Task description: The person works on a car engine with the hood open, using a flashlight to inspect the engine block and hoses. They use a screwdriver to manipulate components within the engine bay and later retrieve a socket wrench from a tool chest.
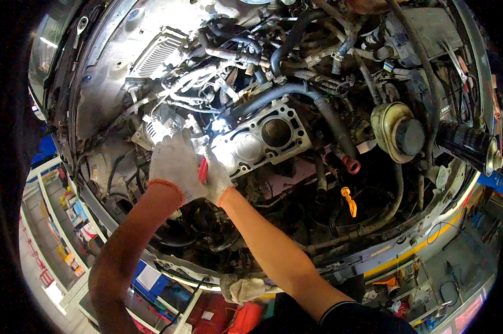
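Engine bay (101, 106), glare upper left. Left hand (175, 161) and right hand (219, 181), gloved, close together at the block's (262, 140) left end. Red tool (203, 170) between them, near-upright, top tipped slightly right. Fingertips mostly hidden; can't tell either hand's grip. Block sits mid-bay, long axis lower left to upper right. Left end: part-covered by right glove, washed out.
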Available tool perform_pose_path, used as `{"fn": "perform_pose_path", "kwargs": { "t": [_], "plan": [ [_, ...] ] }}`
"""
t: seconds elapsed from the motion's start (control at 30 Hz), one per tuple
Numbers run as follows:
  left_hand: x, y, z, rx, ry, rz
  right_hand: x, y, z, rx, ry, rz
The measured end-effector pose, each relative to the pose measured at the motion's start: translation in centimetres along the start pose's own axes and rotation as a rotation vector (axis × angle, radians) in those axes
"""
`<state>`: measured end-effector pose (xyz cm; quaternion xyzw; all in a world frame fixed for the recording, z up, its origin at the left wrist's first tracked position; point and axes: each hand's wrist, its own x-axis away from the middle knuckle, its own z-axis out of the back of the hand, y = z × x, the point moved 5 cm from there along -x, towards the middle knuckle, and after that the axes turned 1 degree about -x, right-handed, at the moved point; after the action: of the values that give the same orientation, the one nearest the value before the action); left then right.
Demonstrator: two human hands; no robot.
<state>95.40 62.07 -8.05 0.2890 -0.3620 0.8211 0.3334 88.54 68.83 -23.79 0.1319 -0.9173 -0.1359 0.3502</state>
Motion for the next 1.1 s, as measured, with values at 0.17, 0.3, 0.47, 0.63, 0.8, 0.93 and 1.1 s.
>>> {"fn": "perform_pose_path", "kwargs": {
  "t": [0.17,0.3,0.47,0.63,0.8,0.93,1.1],
  "plan": [
    [0.3,-0.3,-0.3,0.066,0.135,-0.052,-1.7,-1.5,-2.7,-0.301,-0.393,0.154],
    [0.6,-0.6,-0.9,0.113,0.153,-0.102,-2.1,-1.2,-4.3,-0.487,-0.534,0.017],
    [1.4,-2.0,-1.0,0.332,0.234,-0.16,-3.2,-1.0,-4.1,-0.401,-0.399,0.076],
    [1.2,-2.0,-0.9,0.45,0.246,-0.237,-4.4,-2.4,-2.6,-0.299,-0.27,0.158],
    [1.5,-0.8,-0.1,0.402,0.27,-0.24,-0.6,-4.2,-4.5,-0.13,-0.043,0.451],
    [1.1,-2.4,0.3,0.642,0.265,-0.268,-0.6,-5.7,-3.8,-0.183,0.079,0.276],
    [0.7,-0.8,2.7,0.458,0.225,-0.268,-1.5,-5.6,-4.4,-0.305,0.041,0.211]
  ]
}}
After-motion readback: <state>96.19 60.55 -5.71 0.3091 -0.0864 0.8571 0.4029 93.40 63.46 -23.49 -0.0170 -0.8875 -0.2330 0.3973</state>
